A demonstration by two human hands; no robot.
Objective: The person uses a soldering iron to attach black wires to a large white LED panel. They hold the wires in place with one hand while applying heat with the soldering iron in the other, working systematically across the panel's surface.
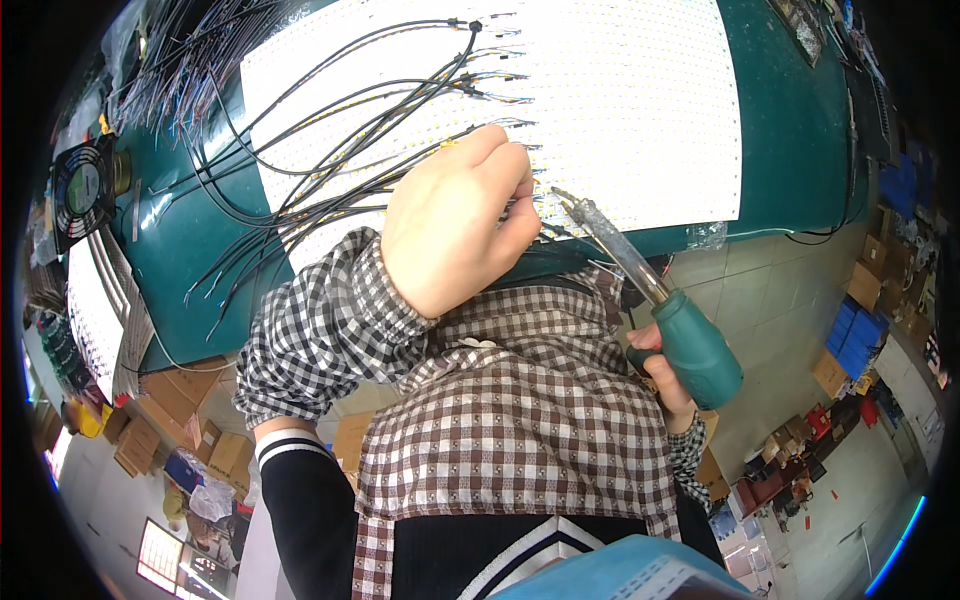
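My left hand [455, 220] rests over a large white panel [640, 110] dotted with rows of small yellowish points. Its fingers are pinched together near thin wire ends, and what they hold is hidden. Several black cables [350, 150] run from the left onto the panel, their thin coloured ends lined up along its middle. My right hand [663, 372] grips a soldering iron [700, 350] by its green handle. The iron slants up and left, its tip just right of my left fingertips; I cannot tell whether the tip touches anything.
The panel lies on a green table [790, 120]. A bundle of loose wires [190, 70] is at the far left, above a small black fan [82, 188]. White strips [95, 310] hang at the left edge. Cardboard boxes [865, 285] and blue bins [853, 335] stand at right.
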